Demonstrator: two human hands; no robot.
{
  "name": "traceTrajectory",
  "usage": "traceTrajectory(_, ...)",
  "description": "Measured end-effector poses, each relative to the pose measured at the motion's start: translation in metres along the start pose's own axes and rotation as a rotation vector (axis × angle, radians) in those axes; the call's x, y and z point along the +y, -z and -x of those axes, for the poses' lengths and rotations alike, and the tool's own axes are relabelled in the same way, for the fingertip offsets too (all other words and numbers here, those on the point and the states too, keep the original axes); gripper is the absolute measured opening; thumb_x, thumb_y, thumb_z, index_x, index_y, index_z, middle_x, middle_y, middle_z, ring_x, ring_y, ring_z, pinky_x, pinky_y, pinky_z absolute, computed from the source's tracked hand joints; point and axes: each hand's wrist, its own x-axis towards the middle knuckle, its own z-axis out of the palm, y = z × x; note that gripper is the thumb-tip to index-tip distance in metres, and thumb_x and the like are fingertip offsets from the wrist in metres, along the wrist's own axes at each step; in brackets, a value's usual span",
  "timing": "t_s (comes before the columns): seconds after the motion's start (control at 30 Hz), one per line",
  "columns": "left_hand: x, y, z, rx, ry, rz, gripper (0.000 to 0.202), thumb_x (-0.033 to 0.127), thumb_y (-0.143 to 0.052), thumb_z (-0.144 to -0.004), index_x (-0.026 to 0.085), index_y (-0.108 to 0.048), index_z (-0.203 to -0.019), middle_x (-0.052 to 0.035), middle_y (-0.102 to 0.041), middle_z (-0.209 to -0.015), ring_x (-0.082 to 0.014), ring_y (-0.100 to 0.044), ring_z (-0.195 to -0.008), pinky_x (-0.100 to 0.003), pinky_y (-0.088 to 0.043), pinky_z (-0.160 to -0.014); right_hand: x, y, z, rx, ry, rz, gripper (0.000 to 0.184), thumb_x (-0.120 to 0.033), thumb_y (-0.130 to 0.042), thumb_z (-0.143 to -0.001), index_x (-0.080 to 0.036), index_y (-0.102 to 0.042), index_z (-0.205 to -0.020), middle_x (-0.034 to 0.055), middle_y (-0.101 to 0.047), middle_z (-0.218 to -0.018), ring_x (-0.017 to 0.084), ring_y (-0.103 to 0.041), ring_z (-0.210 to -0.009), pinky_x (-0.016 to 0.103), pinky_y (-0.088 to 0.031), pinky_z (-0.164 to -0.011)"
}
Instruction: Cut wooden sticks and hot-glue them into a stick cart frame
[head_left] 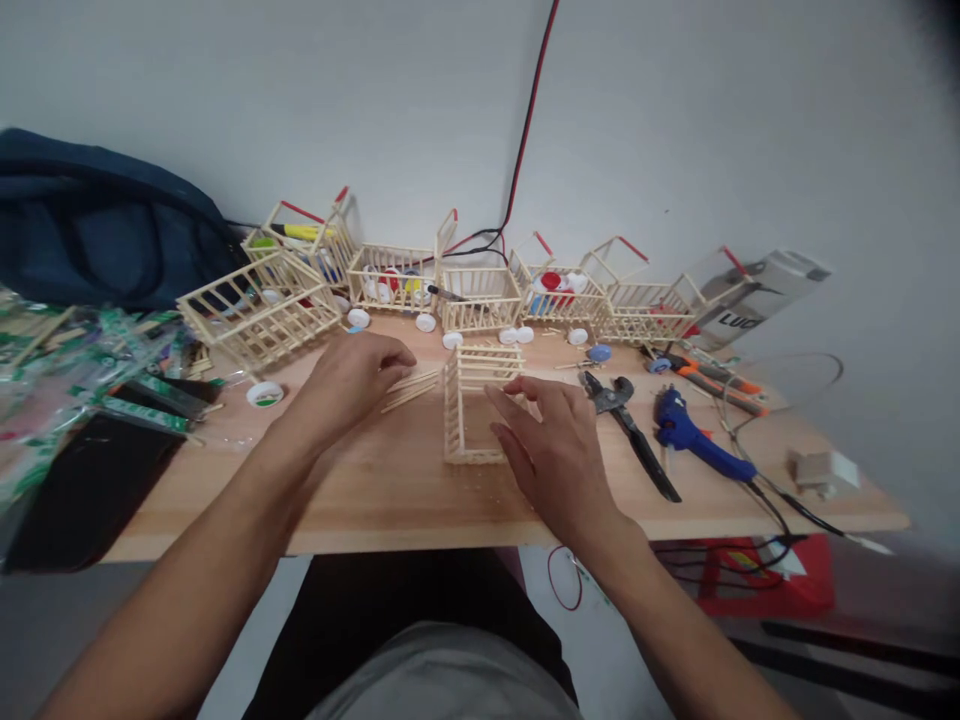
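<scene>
A small frame of wooden sticks (454, 425), with barred sides, lies on the table in front of me. My right hand (559, 455) is over its right side, fingers apart and thumb pointing into the frame; it covers that side, and whether the fingers touch the sticks I cannot tell. To the left, several loose wooden sticks (411, 390) lie on the tabletop. Beside them is my left hand (356, 375), its fingers bent and a small gap showing between thumb and forefinger. Nothing shows in its grasp.
Several stick-built carts (480, 300) with white wheels line the wall. Pliers (630, 430), a blue glue gun (697, 440) and orange-handled pliers (712, 380) lie right. A white cap (265, 394), plastic-wrapped sticks (112, 350) and a blue bag (112, 225) are left. The table edge (450, 538) runs near me.
</scene>
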Motion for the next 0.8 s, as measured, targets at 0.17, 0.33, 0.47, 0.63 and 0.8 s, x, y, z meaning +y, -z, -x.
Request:
traceTrajectory(0.17,-0.008,-0.017,-0.001,-0.044,0.025,-0.193,0.023,0.014,-0.052,-0.081,0.017,-0.074,-0.086,-0.0081,-0.074,-0.087,-0.0233,-0.063,-0.086,-0.032,-0.043,-0.075,0.000,-0.001,0.000,0.010,0.007,-0.013,0.031,-0.017,-0.052,-0.093,-0.019,-0.065,-0.121,0.0123,-0.064,-0.113,0.027,-0.053,-0.102,0.043,-0.043,-0.086)
traceTrajectory(0.33,-0.008,-0.030,-0.001,-0.081,0.043,-0.388,0.021,0.012,-0.049,-0.081,0.016,-0.070,-0.083,-0.0123,-0.069,-0.086,-0.0280,-0.057,-0.092,-0.035,-0.041,-0.073,0.001,-0.002,0.001,0.005,0.005,-0.021,0.031,-0.018,-0.054,-0.092,-0.018,-0.065,-0.121,0.0122,-0.064,-0.113,0.028,-0.053,-0.102,0.044,-0.042,-0.087)
traceTrajectory(0.47,-0.011,-0.033,0.000,-0.096,0.036,-0.425,0.019,0.009,-0.048,-0.080,0.017,-0.065,-0.079,-0.0122,-0.067,-0.086,-0.0268,-0.057,-0.088,-0.034,-0.040,-0.068,0.000,-0.001,0.001,0.024,0.022,-0.053,0.029,-0.017,-0.052,-0.092,-0.017,-0.066,-0.118,0.0132,-0.064,-0.111,0.028,-0.052,-0.101,0.045,-0.042,-0.086)
traceTrajectory(0.63,-0.015,-0.032,0.001,-0.075,-0.006,-0.457,0.020,0.008,-0.046,-0.080,0.016,-0.063,-0.078,-0.0143,-0.067,-0.085,-0.0266,-0.058,-0.083,-0.033,-0.038,-0.063,0.008,0.006,0.006,0.090,0.012,-0.070,0.029,-0.017,-0.054,-0.092,-0.018,-0.065,-0.119,0.0123,-0.064,-0.109,0.026,-0.053,-0.100,0.044,-0.043,-0.085)
traceTrajectory(0.8,-0.017,-0.024,0.002,-0.018,0.062,-0.415,0.017,0.008,-0.050,-0.077,0.016,-0.064,-0.082,-0.0151,-0.067,-0.081,-0.0269,-0.059,-0.077,-0.033,-0.037,-0.062,0.022,0.015,0.019,0.222,-0.028,-0.043,0.024,-0.015,-0.055,-0.092,-0.020,-0.067,-0.113,0.0098,-0.063,-0.103,0.024,-0.056,-0.098,0.041,-0.046,-0.085)
